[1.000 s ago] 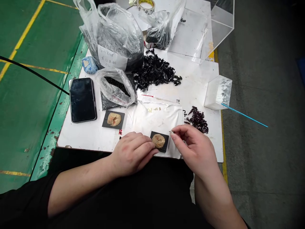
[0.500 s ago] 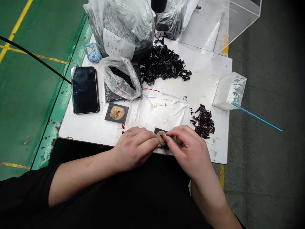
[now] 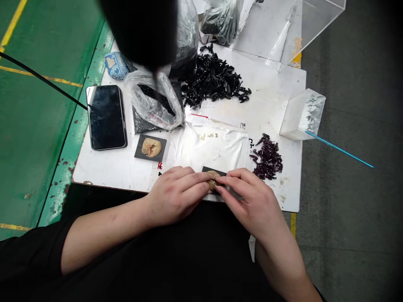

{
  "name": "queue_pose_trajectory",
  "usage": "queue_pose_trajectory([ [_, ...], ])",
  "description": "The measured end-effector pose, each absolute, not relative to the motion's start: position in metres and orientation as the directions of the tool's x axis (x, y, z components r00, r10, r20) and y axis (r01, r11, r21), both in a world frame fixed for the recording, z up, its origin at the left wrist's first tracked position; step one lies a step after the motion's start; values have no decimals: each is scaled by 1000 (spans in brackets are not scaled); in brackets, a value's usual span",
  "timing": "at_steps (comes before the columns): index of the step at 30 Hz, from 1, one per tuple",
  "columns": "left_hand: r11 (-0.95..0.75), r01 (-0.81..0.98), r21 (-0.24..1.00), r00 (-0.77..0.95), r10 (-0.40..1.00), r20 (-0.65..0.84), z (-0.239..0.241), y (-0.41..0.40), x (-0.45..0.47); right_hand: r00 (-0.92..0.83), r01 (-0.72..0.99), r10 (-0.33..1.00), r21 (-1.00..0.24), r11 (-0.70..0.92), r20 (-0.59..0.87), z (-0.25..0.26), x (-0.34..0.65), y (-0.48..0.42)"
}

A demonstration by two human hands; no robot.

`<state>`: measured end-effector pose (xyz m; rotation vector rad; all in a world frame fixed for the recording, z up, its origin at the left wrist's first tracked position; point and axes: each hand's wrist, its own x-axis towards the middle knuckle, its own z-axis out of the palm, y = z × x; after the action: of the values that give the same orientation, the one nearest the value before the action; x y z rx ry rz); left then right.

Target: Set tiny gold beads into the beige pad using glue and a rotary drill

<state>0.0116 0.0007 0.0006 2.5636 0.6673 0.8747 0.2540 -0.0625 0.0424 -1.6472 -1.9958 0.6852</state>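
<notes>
At the table's near edge, a tan putty-like lump [image 3: 213,174] sits on a dark flat block [image 3: 206,169], partly hidden by my fingers. My left hand [image 3: 181,191] is closed, its fingertips gripping the left side of lump and block. From the right, the index finger and thumb of my right hand [image 3: 250,195] pinch at the lump; whatever small piece is between them is hidden. A second dark block [image 3: 138,152] with a similar tan lump [image 3: 151,147] lies to the left. Small gold rings [image 3: 210,136] rest on a white sheet [image 3: 189,149] beyond my hands.
A blurred black cylindrical thing [image 3: 141,33] hangs close overhead. Behind are a pile of black parts [image 3: 217,79] and an open plastic bag [image 3: 154,100]. A phone [image 3: 106,117] lies left; dark purplish parts [image 3: 267,157] and a clear box [image 3: 300,115] with a blue stick [image 3: 340,147] are right.
The black cylindrical thing has come lower and left, covering much of the large bag. My right fingertips have shifted on the lump, and the small dark piece seen there is now hidden.
</notes>
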Motion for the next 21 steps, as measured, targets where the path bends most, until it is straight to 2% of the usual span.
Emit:
queue_pose_trajectory([
  [3,-843,299,447,741,500,448,3,2,11,-141,750,989,-646,142,54,50,264,-69],
  [5,-848,299,437,762,488,426,2,2,10,20,781,990,-621,70,136,56,276,-71],
  [6,-849,300,435,765,486,421,1,2,10,162,795,958,-607,16,237,58,284,-71],
  [7,-849,299,436,765,487,422,0,2,10,325,798,871,-601,-43,368,59,295,-70],
  [9,-848,291,442,759,486,433,-1,1,10,578,778,526,-616,-125,623,57,323,-65],
  [10,-848,288,445,756,487,438,-1,1,11,642,757,341,-637,-144,687,55,341,-63],
  [11,-847,288,447,753,489,441,-2,1,11,671,741,219,-654,-152,709,51,360,-61],
  [12,-846,290,448,750,491,443,-1,2,12,708,706,189,-690,-158,681,46,379,-60],
  [14,-844,297,447,749,496,439,0,2,13,828,550,241,-817,-173,507,35,412,-60],
  [17,-846,296,444,754,492,435,2,2,15,857,374,452,-902,-217,247,17,433,-59],
  [19,-845,295,447,756,492,432,2,2,15,818,360,536,-913,-191,210,9,428,-56],
  [21,-842,294,452,755,495,431,2,2,15,811,364,533,-921,-138,241,6,416,-50],
])
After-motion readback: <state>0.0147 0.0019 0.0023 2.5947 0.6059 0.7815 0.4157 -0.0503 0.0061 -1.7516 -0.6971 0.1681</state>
